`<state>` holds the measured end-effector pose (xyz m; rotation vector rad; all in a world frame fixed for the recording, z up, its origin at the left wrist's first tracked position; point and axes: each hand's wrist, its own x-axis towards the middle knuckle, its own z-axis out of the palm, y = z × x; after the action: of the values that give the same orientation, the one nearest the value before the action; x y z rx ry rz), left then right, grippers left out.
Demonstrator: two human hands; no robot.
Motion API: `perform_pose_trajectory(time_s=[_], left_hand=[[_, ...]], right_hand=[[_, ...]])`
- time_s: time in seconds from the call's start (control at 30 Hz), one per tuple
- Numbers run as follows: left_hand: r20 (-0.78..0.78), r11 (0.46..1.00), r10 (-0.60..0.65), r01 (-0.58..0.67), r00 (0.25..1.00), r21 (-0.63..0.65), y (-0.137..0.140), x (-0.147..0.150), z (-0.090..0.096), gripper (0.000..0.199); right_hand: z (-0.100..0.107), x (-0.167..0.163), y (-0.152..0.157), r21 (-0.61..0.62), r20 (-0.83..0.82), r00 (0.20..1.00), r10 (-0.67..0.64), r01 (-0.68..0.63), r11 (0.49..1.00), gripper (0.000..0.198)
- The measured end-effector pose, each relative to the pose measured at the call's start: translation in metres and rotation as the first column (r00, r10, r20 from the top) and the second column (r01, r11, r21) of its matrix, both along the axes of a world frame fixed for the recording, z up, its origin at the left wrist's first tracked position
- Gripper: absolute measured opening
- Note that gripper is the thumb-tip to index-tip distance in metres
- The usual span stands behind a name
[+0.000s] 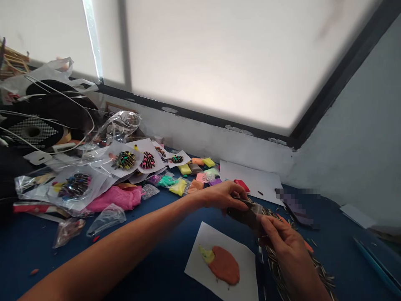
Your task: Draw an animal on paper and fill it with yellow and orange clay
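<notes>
Both my hands hold a dark brown packet (pixel 246 216) in clear plastic, raised over the table. My left hand (pixel 225 195) grips its far left end, fingers bent over the top. At its near right end, my right hand (pixel 280 236) pinches the plastic between thumb and fingers. Below the packet lies a white paper sheet (pixel 197 238) bearing a flat brown clay shape (pixel 224 264) with a yellow-green clay end (pixel 206 254) and two small legs drawn under it. Striped seeds (pixel 275 267) lie in a pile beneath and around my right hand, partly hidden by it.
Several coloured clay packets (pixel 178 187) lie beyond my left arm. Papers with seed-covered clay figures (pixel 147 160), a pink bag (pixel 117 197) and a fan (pixel 34 129) stand left. Behind are a white sheet (pixel 266 180) and a blurred phone-like object (pixel 297 209); a blue folder (pixel 379 259) lies right.
</notes>
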<state>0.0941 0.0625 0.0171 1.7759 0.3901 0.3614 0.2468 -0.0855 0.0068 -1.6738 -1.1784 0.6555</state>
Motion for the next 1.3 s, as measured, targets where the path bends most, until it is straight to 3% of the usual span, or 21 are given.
perform_pose_trajectory(time_s=[0.3, 0.57, 0.97, 1.3], left_hand=[[-0.017, 0.996, 0.032, -0.034, 0.999, -0.085, -0.009, -0.013, -0.014, 0.014], [-0.033, 0.993, 0.048, -0.051, 0.998, -0.108, -0.018, -0.024, -0.02, 0.031], [-0.051, 0.998, 0.058, -0.059, 0.997, -0.035, -0.026, -0.023, -0.013, 0.016], [-0.009, 0.996, 0.029, -0.03, 1.0, -0.079, -0.023, -0.022, -0.012, 0.013]], right_hand=[[-0.002, -0.009, 0.002, -0.085, -0.045, 0.998, 0.049, -0.053, 0.995, 0.049], [-0.002, -0.014, -0.002, -0.099, -0.006, 0.988, 0.156, -0.156, 0.983, 0.043], [-0.003, -0.015, -0.004, -0.099, 0.009, 0.978, 0.21, -0.209, 0.973, 0.044], [-0.001, -0.014, -0.005, -0.086, 0.041, 0.971, 0.237, -0.233, 0.969, 0.043]])
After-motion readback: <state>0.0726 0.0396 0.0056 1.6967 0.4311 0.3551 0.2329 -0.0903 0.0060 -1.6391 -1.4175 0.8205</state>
